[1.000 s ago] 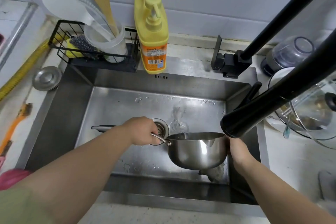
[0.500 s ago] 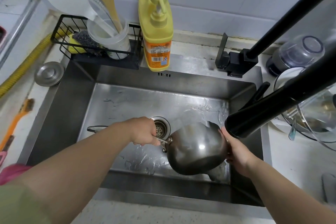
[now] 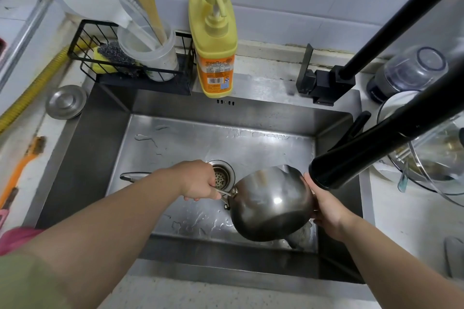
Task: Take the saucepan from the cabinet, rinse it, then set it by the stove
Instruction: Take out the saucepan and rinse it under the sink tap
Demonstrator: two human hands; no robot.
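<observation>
item: saucepan (image 3: 272, 204), steel, held over the sink (image 3: 105, 148) at 5 o'clock of the drain (image 3: 222, 175), tipped so its rounded underside faces me and its mouth turns away (interior hidden). i log the left hand (image 3: 198, 180) curled round the handle at the pan's 9 o'clock. right hand (image 3: 326, 208) cups the pan wall at 3 o'clock, fingers spread along it. black faucet spout (image 3: 351, 160) hangs at the pan's 2 o'clock. sink floor wet. yellow soap bottle (image 3: 214, 40) stands at 12 o'clock on the rim; wire rack (image 3: 100, 57) at 10 o'clock; steel lid (image 3: 65, 101) on the worktop (image 3: 414, 221) at 9.
</observation>
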